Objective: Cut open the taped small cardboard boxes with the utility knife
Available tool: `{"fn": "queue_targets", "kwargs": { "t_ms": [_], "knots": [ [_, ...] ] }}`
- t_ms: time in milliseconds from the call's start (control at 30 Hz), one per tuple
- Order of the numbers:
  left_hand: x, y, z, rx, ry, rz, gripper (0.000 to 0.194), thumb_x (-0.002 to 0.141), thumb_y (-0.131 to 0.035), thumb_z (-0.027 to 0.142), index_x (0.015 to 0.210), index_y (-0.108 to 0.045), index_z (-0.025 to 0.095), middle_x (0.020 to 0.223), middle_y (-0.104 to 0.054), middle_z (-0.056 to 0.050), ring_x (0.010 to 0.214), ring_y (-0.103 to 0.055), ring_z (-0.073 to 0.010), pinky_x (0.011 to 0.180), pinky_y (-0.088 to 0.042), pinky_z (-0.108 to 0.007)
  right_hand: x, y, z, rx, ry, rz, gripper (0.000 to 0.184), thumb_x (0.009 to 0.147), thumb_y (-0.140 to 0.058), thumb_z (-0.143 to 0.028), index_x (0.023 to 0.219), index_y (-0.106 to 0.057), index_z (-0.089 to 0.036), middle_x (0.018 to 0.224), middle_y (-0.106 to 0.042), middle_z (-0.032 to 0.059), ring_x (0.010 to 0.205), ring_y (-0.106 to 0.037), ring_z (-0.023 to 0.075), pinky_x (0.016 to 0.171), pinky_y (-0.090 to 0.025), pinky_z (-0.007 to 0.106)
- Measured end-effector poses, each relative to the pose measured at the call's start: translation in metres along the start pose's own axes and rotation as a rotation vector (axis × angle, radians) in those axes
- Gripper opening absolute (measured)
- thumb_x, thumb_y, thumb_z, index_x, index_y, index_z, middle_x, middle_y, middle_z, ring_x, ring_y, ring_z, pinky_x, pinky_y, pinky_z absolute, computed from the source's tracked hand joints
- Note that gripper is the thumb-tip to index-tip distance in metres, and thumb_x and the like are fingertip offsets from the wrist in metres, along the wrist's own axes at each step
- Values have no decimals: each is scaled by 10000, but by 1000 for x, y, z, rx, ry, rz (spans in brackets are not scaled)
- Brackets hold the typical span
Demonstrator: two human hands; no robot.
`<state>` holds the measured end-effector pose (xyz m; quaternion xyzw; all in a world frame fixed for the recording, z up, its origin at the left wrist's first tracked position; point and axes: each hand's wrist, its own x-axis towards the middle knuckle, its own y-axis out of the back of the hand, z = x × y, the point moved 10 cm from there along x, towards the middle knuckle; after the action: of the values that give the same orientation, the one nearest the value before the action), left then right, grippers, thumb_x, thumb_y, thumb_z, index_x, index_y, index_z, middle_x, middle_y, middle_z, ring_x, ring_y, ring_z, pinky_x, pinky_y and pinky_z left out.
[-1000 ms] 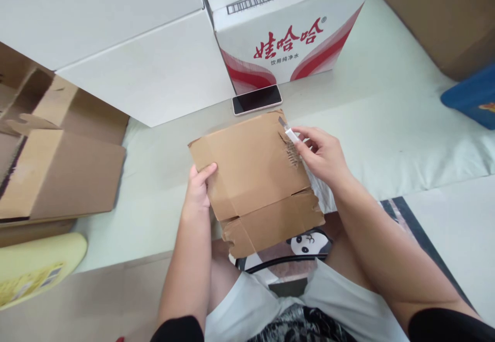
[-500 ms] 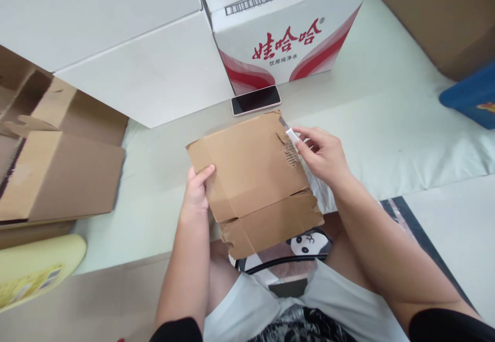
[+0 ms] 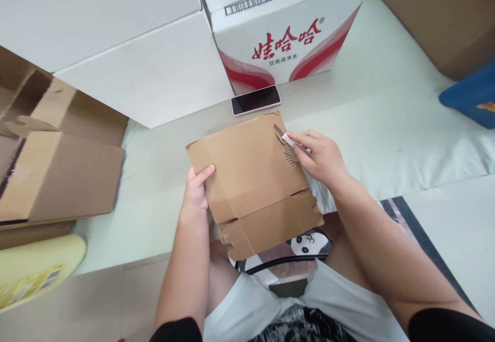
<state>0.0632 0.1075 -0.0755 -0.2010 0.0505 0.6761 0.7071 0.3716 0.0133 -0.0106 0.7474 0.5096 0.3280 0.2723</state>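
Note:
A flattened brown cardboard box [image 3: 251, 169] is held above my lap, with a folded flap along its lower edge. My left hand [image 3: 198, 187] grips its left side, thumb on top and the other fingers hidden behind. In my right hand [image 3: 319, 153] is a utility knife [image 3: 287, 139] with a white handle, closed between thumb and fingers. The knife's blade lies at the upper right part of the cardboard, just above a torn patch [image 3: 289, 155] where the corrugated layer shows.
Beyond the cardboard lies a phone [image 3: 256, 100], before a white and red carton [image 3: 286, 48] and a large white box [image 3: 150, 68]. Brown boxes [image 3: 77, 172] and a yellow bottle [image 3: 42, 270] stand left. A blue container [image 3: 469, 97] and a brown carton [image 3: 444, 17] are right.
My right hand has moved the knife slightly left and down, from the cardboard's right edge onto its face near the torn patch. The left hand and the cardboard stay almost still.

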Motion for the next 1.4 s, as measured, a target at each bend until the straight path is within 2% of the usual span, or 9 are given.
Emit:
{"fn": "queue_targets", "kwargs": {
  "t_ms": [267, 500, 767, 933, 1100, 1267, 1400],
  "knots": [
    [1, 3, -2, -17, -4, -18, 551, 475, -1010, 327, 945, -764, 178, 887, -823, -46, 739, -783, -234, 796, -664, -356, 0, -7, 3, -48, -17, -67, 421, 992, -493, -293, 1314, -763, -269, 1078, -767, 95, 947, -697, 244, 781, -513, 345],
    [2, 3, -3, -2, -1, -28, 599, 483, -1010, 339, 1005, -767, 177, 937, -828, -71, 802, -795, -261, 780, -656, -352, 1, -7, 7, -53, -73, -73, 419, 989, -495, -289, 1307, -769, -287, 1099, -767, 91, 951, -698, 247, 758, -503, 349],
    [0, 0, 0, -8, -10, -17, 574, 460, -1015, 333, 943, -751, 170, 899, -825, -49, 722, -775, -211, 673, -635, -279, 1, -9, 9, -47, -57, -66, 404, 992, -514, -268, 1297, -776, -306, 1069, -773, 80, 929, -709, 231, 728, -492, 331],
    [0, 0, 0, -5, -8, -5, 560, 463, -1008, 331, 933, -754, 164, 899, -825, -60, 707, -769, -217, 662, -630, -286, 1, -9, 9, -43, -34, -57, 398, 993, -516, -264, 1285, -784, -303, 1037, -769, 81, 895, -708, 228, 713, -487, 331],
    [0, -1, 0, 4, -9, -22, 567, 475, -1004, 338, 956, -760, 163, 898, -824, -68, 723, -773, -232, 731, -647, -331, 0, -10, 8, -44, -35, -64, 389, 988, -521, -265, 1259, -796, -317, 1027, -770, 79, 886, -703, 234, 715, -489, 339],
    [0, 1, 0, 4, -10, -2, 556, 461, -1007, 338, 932, -764, 169, 883, -823, -64, 703, -764, -223, 660, -626, -297, 1, -11, 8, -42, -30, -71, 383, 984, -530, -270, 1249, -801, -324, 1010, -768, 80, 878, -701, 237, 711, -488, 344],
    [0, -1, -1, -5, 0, -15, 561, 462, -1010, 330, 933, -755, 165, 897, -822, -55, 707, -761, -211, 672, -624, -294, 1, -12, 8, -46, -44, -73, 379, 988, -528, -292, 1246, -803, -320, 1011, -766, 85, 888, -699, 250, 715, -491, 354]
  ]
}}
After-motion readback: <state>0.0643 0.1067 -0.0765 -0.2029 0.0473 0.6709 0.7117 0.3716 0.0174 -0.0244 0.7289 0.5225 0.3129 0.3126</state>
